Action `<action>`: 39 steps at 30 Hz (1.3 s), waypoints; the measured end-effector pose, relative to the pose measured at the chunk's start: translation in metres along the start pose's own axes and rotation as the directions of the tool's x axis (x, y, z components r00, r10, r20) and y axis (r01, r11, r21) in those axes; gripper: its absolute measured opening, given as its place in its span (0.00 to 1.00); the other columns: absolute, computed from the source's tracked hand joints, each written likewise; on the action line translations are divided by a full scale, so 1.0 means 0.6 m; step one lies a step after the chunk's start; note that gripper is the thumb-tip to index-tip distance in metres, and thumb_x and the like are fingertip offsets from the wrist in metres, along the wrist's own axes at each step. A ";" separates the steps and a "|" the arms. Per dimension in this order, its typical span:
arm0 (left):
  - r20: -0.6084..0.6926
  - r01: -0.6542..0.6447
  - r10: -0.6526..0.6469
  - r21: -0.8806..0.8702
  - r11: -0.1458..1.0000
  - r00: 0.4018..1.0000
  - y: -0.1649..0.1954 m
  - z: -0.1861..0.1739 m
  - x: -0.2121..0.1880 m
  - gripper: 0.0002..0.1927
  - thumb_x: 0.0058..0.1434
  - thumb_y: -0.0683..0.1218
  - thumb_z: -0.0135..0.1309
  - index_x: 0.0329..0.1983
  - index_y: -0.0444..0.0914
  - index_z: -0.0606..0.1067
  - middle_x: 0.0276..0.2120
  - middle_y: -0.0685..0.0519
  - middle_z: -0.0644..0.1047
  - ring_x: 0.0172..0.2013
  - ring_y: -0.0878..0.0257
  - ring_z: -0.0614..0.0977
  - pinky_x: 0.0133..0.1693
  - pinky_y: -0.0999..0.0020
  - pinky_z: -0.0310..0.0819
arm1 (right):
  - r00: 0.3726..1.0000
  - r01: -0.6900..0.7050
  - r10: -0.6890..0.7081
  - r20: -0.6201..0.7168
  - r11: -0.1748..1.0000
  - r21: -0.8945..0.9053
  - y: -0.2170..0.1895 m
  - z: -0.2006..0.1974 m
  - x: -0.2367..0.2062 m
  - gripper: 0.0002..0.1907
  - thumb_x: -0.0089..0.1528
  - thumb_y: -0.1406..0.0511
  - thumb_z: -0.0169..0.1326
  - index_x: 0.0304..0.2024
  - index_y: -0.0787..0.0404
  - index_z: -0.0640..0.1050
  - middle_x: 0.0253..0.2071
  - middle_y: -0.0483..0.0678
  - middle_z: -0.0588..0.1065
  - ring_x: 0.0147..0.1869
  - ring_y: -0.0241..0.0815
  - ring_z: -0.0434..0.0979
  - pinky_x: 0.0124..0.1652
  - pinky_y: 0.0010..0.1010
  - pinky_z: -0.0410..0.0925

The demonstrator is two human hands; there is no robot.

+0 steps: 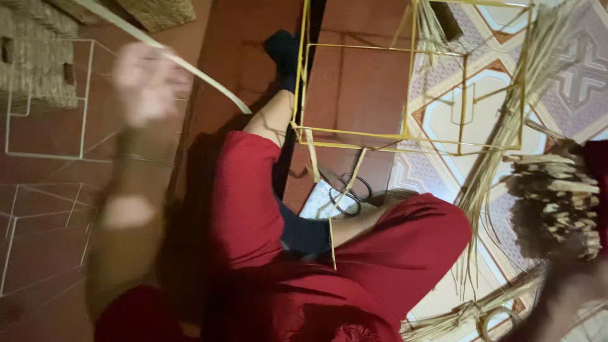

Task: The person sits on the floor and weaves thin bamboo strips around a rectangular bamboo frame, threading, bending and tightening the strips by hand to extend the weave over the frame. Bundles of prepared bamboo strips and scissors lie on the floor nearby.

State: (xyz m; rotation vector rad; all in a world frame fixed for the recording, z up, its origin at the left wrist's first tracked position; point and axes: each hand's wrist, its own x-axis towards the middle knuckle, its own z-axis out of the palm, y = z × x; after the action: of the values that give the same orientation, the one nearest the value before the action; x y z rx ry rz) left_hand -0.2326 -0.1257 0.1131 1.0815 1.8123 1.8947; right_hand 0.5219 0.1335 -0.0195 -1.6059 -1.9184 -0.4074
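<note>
Straw strip [190, 66], pale and flat, runs from my blurred left hand [149, 79] down toward my knee; the fingers look closed around its upper end, though the blur keeps me from being sure. My right hand [560, 253] is at the right edge, blurred too, closed on a bundle of cut straw [557, 196]. A yellow wire frame [405, 95] stands over the floor ahead of my red trousers [253, 209]. Scissors [348, 190] lie beneath it by my leg.
</note>
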 end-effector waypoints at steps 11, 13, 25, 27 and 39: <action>0.179 -0.072 0.116 -0.236 0.969 0.977 -0.009 0.196 0.013 0.11 0.69 0.31 0.46 0.51 0.32 0.61 0.34 0.44 0.78 0.30 0.62 0.84 0.31 0.70 0.85 | 0.530 -0.411 -0.546 0.649 0.504 0.759 -0.664 0.003 -0.098 0.24 0.62 0.62 0.58 0.60 0.62 0.75 0.54 0.52 0.77 0.45 0.40 0.80 0.40 0.30 0.76; 0.223 0.018 0.017 -0.152 0.988 0.975 -0.044 0.219 0.016 0.09 0.68 0.32 0.49 0.46 0.32 0.64 0.32 0.45 0.80 0.28 0.63 0.87 0.27 0.70 0.85 | 0.633 -0.290 -0.600 0.490 0.404 0.868 -0.703 0.027 -0.117 0.25 0.66 0.63 0.59 0.63 0.68 0.73 0.54 0.57 0.77 0.53 0.44 0.76 0.47 0.33 0.71; 0.492 0.216 -0.344 0.299 0.929 0.800 -0.151 0.264 -0.031 0.07 0.57 0.43 0.62 0.32 0.36 0.75 0.21 0.50 0.81 0.14 0.68 0.77 0.15 0.69 0.69 | 0.584 -0.632 -0.525 0.618 0.183 0.753 -0.689 0.069 -0.098 0.12 0.71 0.65 0.54 0.44 0.69 0.81 0.47 0.46 0.77 0.43 0.37 0.77 0.44 0.29 0.71; 0.505 0.195 -0.363 0.354 0.915 0.784 -0.158 0.267 -0.027 0.07 0.59 0.44 0.61 0.32 0.36 0.76 0.22 0.50 0.81 0.13 0.68 0.77 0.14 0.70 0.69 | 0.525 -0.762 -0.506 0.684 0.079 0.643 -0.701 0.067 -0.077 0.11 0.71 0.65 0.52 0.43 0.68 0.79 0.47 0.46 0.77 0.42 0.38 0.80 0.44 0.31 0.74; 0.488 0.228 -0.246 0.097 0.969 0.837 -0.192 0.278 -0.023 0.06 0.67 0.43 0.54 0.35 0.35 0.74 0.25 0.50 0.83 0.23 0.67 0.83 0.21 0.70 0.75 | 0.430 -0.876 -0.477 0.766 -0.016 0.482 -0.685 0.073 -0.058 0.11 0.74 0.65 0.50 0.45 0.68 0.78 0.42 0.54 0.80 0.35 0.39 0.75 0.35 0.29 0.68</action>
State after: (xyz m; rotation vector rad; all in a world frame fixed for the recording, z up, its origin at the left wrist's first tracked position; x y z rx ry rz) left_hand -0.1399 0.0027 -0.0139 1.1607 1.5924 1.2903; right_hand 0.1178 0.0407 -0.0176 -0.8696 -1.3454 2.1310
